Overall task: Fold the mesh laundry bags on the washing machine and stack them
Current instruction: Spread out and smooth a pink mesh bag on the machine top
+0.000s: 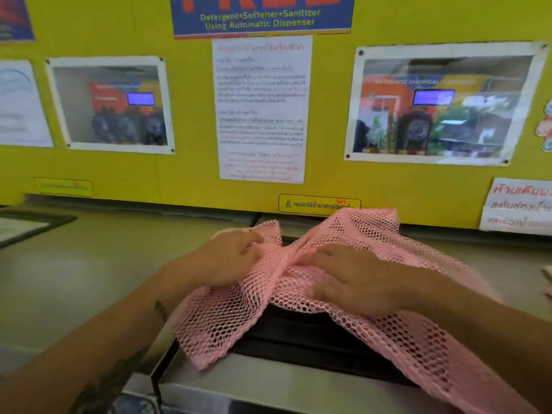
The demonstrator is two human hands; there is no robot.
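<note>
A pink mesh laundry bag (343,297) lay rumpled across the top of the washing machine (268,380), over its dark panel. The left hand (227,258) pinched a fold at the bag's left part, fingers curled into the mesh. The right hand (355,282) lay flat and unclenched, pressing the bag's middle down.

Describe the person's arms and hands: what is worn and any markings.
Both hands are bare: no gloves, rings or watch visible on the left hand or right hand. No sleeves reach the visible forearms. The left forearm carries dark tattoos, with a small one near the wrist. The right forearm shows no markings.
</note>
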